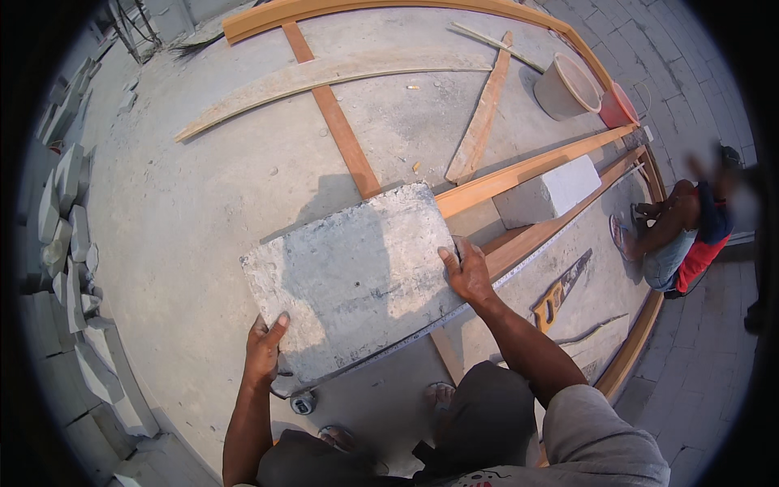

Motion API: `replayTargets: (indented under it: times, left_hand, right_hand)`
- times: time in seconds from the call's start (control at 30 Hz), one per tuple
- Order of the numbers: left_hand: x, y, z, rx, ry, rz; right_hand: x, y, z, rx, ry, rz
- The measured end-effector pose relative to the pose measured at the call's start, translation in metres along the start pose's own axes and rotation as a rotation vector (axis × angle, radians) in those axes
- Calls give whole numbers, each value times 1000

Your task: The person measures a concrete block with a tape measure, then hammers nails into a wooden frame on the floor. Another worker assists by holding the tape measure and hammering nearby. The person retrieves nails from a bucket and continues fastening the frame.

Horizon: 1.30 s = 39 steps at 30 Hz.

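- A grey-white rectangular concrete block [357,280] shows a rough, pitted upper face, chipped edges, dark smudges and a broad shadow.
- It is between both hands, over the grey concrete floor [195,219].
- The left hand [266,347] has its grip closed around the left end, thumb on top.
- The right hand [470,274] likewise clasps the right end.

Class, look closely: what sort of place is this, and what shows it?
Probably an outdoor building site or carpentry work area: wooden beams lie across the pale ground, a hand saw lies to the right, and the left hand and right hand grip a rough grey block.
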<state>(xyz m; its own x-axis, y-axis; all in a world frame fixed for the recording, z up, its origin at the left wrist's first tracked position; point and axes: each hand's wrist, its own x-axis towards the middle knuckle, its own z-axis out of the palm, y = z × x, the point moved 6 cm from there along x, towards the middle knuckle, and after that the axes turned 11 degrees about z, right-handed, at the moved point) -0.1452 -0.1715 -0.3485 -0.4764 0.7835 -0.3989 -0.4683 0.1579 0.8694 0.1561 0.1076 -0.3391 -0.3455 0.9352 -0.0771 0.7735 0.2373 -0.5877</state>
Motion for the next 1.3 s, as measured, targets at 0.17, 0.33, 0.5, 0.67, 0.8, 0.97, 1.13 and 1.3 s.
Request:
replayTargets:
  times: [0.17, 0.33, 0.5, 0.67, 0.8, 0.97, 1.13, 1.3]
  left_hand:
    - [3, 10, -15, 214, 45, 30]
    - [11, 63, -6, 1210, 45, 335]
    - [24, 91, 58, 1650, -100, 512]
    - [19, 72, 141, 1712, -559, 443]
    - [12, 40, 181, 1797, -837, 267]
    - [14, 30, 183, 1880, -891, 216]
    - [13, 26, 192, 2007, -937, 204]
    - [12, 22, 191, 2034, -937, 207]
  right_hand:
    - [-3, -2, 2, -37, -22, 8]
    - [-3, -1, 4, -73, -54, 51]
    - [-3, 1, 7, -89, -23, 28]
    - [-4, -8, 3, -30, 50, -46]
    - [-4, -5, 2, -21, 92, -22]
    - [-4, -2, 7, -63, -11, 45]
    - [0, -15, -3, -153, -131, 176]
    - [-25, -54, -37, -242, -139, 256]
